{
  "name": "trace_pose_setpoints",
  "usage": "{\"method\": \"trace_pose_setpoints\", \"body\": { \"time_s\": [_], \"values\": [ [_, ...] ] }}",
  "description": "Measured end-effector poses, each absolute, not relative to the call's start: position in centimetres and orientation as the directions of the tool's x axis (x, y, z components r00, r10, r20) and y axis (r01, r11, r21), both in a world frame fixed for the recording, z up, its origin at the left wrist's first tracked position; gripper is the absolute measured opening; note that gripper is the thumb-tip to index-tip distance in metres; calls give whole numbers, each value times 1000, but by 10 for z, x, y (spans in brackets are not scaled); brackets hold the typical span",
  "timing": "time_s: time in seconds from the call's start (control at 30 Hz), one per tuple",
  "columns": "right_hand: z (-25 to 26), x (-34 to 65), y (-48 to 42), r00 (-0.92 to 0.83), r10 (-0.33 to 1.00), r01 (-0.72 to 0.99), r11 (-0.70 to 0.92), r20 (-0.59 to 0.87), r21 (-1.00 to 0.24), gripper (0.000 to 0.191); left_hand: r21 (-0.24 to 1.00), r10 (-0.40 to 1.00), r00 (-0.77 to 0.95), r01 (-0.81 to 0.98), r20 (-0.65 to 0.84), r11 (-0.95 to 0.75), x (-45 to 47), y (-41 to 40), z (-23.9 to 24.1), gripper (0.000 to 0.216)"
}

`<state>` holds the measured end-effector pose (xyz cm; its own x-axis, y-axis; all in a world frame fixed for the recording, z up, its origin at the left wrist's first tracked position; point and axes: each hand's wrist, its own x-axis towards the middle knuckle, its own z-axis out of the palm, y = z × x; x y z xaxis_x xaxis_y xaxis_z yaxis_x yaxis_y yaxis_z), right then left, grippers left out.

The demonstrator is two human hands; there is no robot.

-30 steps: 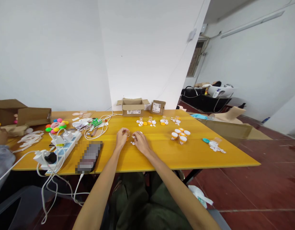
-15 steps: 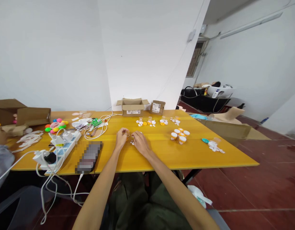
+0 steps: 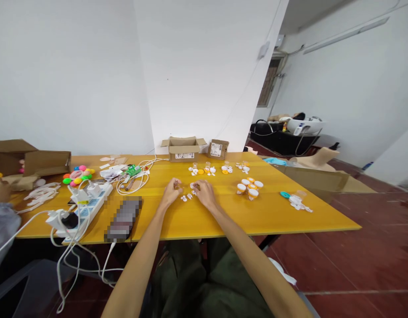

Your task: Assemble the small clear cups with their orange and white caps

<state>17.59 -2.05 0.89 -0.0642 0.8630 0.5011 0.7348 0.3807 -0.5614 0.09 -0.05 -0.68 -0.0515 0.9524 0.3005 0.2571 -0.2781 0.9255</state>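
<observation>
My left hand (image 3: 171, 192) is closed round a small clear plastic cup (image 3: 179, 188), which barely shows against the table. Across from it, my right hand (image 3: 204, 192) has its fingertips pinched on a small round white part (image 3: 192, 185). Between and just in front of the hands lie several loose white plastic pieces (image 3: 189, 196). Farther back sit small heaps of white parts with clear cups and orange lids (image 3: 200, 172). To the right stands a cluster of clear cups with white and orange tops (image 3: 252, 193).
Two cardboard boxes (image 3: 184, 154) stand at the wall. On the left are a phone (image 3: 122, 219), a power strip (image 3: 101, 198) with tangled cables and a ring of coloured balls (image 3: 78, 176). A co-worker's hand (image 3: 0, 190) shows at far left. A teal ring (image 3: 285, 194) lies right.
My right hand has moved right, away from my left hand, with the white part at its fingertips. More loose white pieces show between the hands. The co-worker's hand has risen with something yellow.
</observation>
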Motion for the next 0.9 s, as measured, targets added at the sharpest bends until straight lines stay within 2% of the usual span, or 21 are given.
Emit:
{"method": "trace_pose_setpoints", "body": {
  "time_s": [0.37, 0.57, 0.73, 0.9],
  "values": [
    [3, 180, -16, -45, 888, 740, 337, 457, -582, 18, 857, 941, 78, 393, 330, -333, -2, -11, 0, 41],
    [-4, 183, -12, -3, 873, 739, 331, 488, -587, 20, 842, 916, 80, 368, 394, -394, -2, -9, -5, 40],
    [-6, 183, -11, -113, 811, 695, 477, 574, -538, 24, 842, 902, 71, 333, 426, -424, -3, -1, -15, 37],
    [-7, 179, -15, -244, 797, 713, 533, 552, -456, 30, 839, 885, 77, 292, 458, -460, -6, 7, -25, 34]
  ]
}}
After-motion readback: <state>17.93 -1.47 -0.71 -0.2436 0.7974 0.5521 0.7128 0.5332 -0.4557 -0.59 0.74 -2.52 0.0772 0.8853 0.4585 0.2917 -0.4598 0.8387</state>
